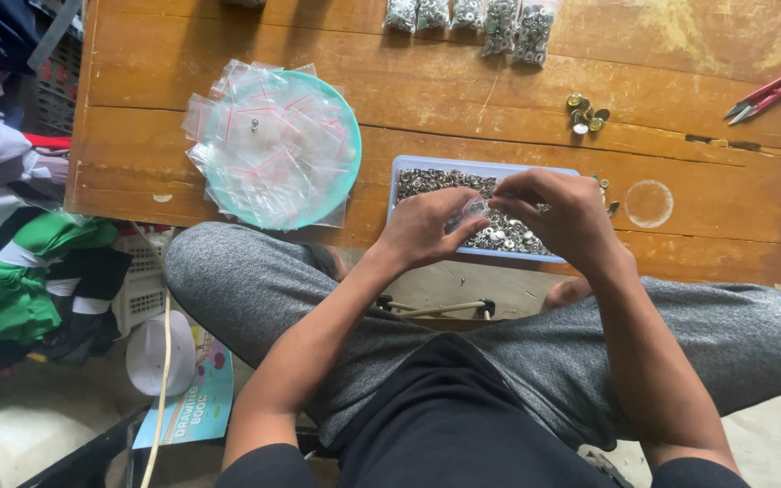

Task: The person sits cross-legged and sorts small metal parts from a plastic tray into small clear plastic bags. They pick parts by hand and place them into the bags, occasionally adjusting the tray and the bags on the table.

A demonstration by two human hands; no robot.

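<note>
Just below the middle of the frame, both hands meet over a shallow pale-blue tray (406, 164) of small silver metal fasteners that sits on the near edge of a worn wooden table (137, 136). The left hand (422, 226) curls its fingers and thumb together around a small clear plastic bag (475, 209), pinching it from the left, while the right hand (558, 212) bends its fingers down onto the same bag from the right, fingertips pressed close together. Left of the tray, a round turquoise plate (341, 172) carries a heap of empty clear zip bags with red strips. Along the top edge lie several filled bags of fasteners (499, 23). At upper right, a few brass-coloured fasteners (585, 115) rest near red thread snips (764, 96).
</note>
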